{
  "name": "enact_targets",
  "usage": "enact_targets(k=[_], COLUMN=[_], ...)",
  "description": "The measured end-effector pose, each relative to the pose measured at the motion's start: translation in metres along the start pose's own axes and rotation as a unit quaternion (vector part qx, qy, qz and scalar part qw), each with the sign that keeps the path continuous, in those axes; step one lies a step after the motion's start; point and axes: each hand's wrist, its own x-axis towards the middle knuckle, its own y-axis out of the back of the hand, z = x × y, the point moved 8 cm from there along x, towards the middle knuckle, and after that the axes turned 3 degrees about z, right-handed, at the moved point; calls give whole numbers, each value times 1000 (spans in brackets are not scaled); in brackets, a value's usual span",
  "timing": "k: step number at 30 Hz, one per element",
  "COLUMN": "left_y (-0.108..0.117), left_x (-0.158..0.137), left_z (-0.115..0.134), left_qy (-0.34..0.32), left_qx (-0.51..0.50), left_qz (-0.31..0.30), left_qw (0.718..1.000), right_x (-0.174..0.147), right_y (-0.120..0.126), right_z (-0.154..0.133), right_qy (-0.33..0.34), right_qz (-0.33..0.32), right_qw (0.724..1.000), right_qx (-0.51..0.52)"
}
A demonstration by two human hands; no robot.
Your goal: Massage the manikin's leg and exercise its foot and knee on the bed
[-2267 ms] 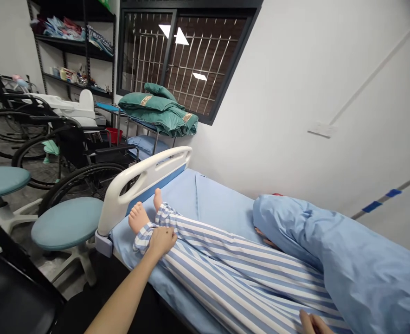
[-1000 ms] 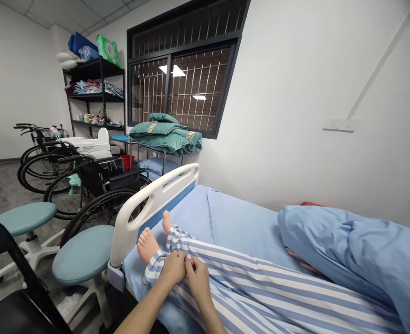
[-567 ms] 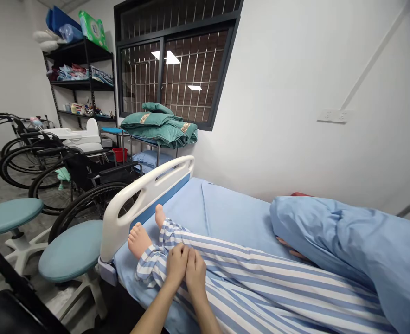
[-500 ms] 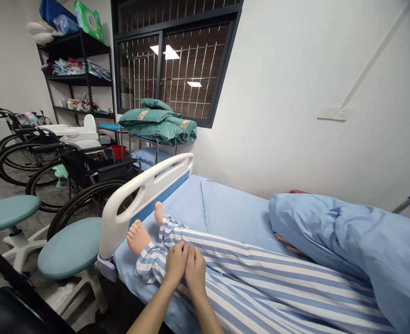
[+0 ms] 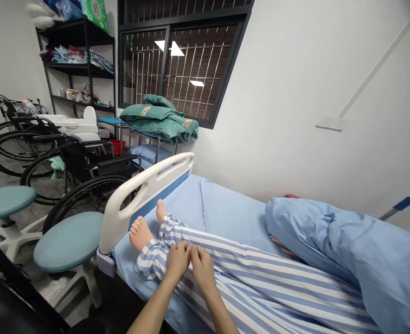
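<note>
My left hand (image 5: 178, 259) lies on the lower part of the striped trouser leg (image 5: 205, 273), its fingers curled down against the cloth. Beside it, my right hand (image 5: 202, 268) is curled over the same leg, and the two hands touch near the knuckles. The blue-and-white trousers are on a figure lying on the bed. Its two bare feet, a nearer foot (image 5: 141, 233) and a farther foot (image 5: 160, 211), stick out past the cuffs. My fingertips are hidden under my hands.
The white bed end board (image 5: 112, 218) stands past the feet. A blue quilt (image 5: 330, 241) covers the figure's upper part at right. Round stools (image 5: 69, 241) and wheelchairs (image 5: 83, 185) stand at left. Green folded bedding (image 5: 159, 118) lies on a stand below the window.
My right hand has shifted slightly right, and the fingers of both hands look more bunched. The whole view has turned a little.
</note>
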Motion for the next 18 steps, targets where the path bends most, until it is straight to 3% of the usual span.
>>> enact_targets(k=[4,11,18], left_y=[1,5,5], left_x=[-3,0,1], left_z=[3,-1,-1], left_qy=[-2,-40,-37], left_qx=[24,-62,-109], left_qz=[-12,30,44], left_qw=[1000,997,992], right_x=[-5,-20,-15], right_y=[4,-15,-11], right_z=[-11,19,19], right_qy=[10,-30,-66], right_qz=[-7,39,33], right_qw=[1000,998,997], right_qx=[-3,-48,0])
